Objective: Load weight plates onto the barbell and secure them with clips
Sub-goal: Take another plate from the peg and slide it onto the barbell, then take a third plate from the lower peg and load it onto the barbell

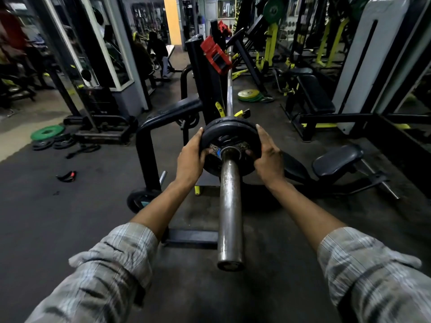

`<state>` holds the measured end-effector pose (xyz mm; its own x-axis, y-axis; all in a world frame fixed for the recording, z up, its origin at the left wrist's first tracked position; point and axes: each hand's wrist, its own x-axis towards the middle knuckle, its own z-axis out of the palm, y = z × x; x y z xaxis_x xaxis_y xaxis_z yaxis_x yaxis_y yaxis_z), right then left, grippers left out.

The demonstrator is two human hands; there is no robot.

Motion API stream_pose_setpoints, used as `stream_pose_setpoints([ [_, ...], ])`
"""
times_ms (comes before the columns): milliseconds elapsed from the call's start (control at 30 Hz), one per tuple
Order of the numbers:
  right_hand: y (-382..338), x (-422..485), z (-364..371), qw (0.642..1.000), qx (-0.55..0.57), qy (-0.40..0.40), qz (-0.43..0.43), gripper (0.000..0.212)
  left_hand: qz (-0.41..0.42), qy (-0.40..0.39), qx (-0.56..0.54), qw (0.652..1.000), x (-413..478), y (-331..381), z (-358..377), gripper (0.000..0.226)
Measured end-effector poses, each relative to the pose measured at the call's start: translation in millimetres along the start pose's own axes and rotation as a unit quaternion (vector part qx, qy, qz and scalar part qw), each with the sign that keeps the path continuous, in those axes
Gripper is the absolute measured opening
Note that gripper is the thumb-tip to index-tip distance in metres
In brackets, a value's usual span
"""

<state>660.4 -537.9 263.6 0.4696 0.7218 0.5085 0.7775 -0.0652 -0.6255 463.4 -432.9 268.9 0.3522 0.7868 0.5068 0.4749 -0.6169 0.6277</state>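
Note:
A steel barbell sleeve [230, 206] points toward me from the rack. A black weight plate [229, 132] sits far up the sleeve, with a second black plate edge just behind it. My left hand [191, 157] grips the plate's left rim, thumb on its face. My right hand [265, 157] grips the right rim, fingers curled near the hub. The thin bar shaft [229, 89] runs away past red rack hooks [215, 57]. A black and red clip [67, 176] lies on the floor to the left.
The black bench rack frame [149, 141] stands left of the sleeve. A green plate [47, 132] and black plates lie on the floor far left. Yellow-green plates [249, 95] are stacked ahead. A black padded bench [335, 159] is on the right. A person sits far back.

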Motion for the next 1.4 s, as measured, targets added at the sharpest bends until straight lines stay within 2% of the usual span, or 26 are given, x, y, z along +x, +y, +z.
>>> stream_pose_setpoints([
  [100, -10.5, 3.3, -8.7, 0.999, -0.035, -0.029, 0.018, 0.08, -0.037, -0.029, 0.035, 0.998, 1.0, 14.0, -5.9, 0.069],
  [200, -21.6, 7.9, -18.3, 0.993, -0.066, -0.092, 0.042, 0.082, -0.055, -0.072, 0.071, 0.993, 0.9, 23.2, -16.0, 0.073],
  [333, -38.6, 8.3, -30.5, 0.985, -0.095, -0.135, 0.046, 0.083, -0.022, -0.094, 0.123, 0.988, -6.7, 22.9, -42.7, 0.081],
  [500, -82.9, 3.6, -47.0, 0.984, -0.131, -0.121, -0.016, 0.079, 0.035, -0.095, 0.191, 0.976, -16.0, 11.1, -103.7, 0.085],
  [700, -170.0, -3.6, -37.3, 0.963, -0.167, -0.171, -0.121, 0.08, 0.047, -0.089, 0.202, 0.974, -35.3, -17.7, -202.8, 0.088],
  [867, -246.1, -26.7, 17.6, 0.938, -0.199, -0.221, -0.177, 0.084, 0.06, -0.094, 0.219, 0.969, -67.6, -67.2, -290.7, 0.089],
  [1000, -296.5, -53.1, 79.1, 0.923, -0.208, -0.262, -0.189, 0.084, 0.033, -0.17, 0.267, 0.948, -91.8, -122.5, -354.6, 0.107],
  [1067, -315.2, -67.8, 114.9, 0.914, -0.21, -0.288, -0.194, 0.086, 0.018, -0.185, 0.288, 0.939, -107.5, -157.4, -381.4, 0.106],
  [1233, -342.1, -97.6, 202.7, 0.889, -0.216, -0.348, -0.204, 0.089, -0.019, -0.224, 0.298, 0.928, -136.0, -243.4, -421.1, 0.105],
  [1400, -346.8, -99.9, 290.7, 0.87, -0.219, -0.392, -0.203, 0.091, -0.041, -0.263, 0.289, 0.92, -128.4, -327.4, -426.6, 0.107],
])
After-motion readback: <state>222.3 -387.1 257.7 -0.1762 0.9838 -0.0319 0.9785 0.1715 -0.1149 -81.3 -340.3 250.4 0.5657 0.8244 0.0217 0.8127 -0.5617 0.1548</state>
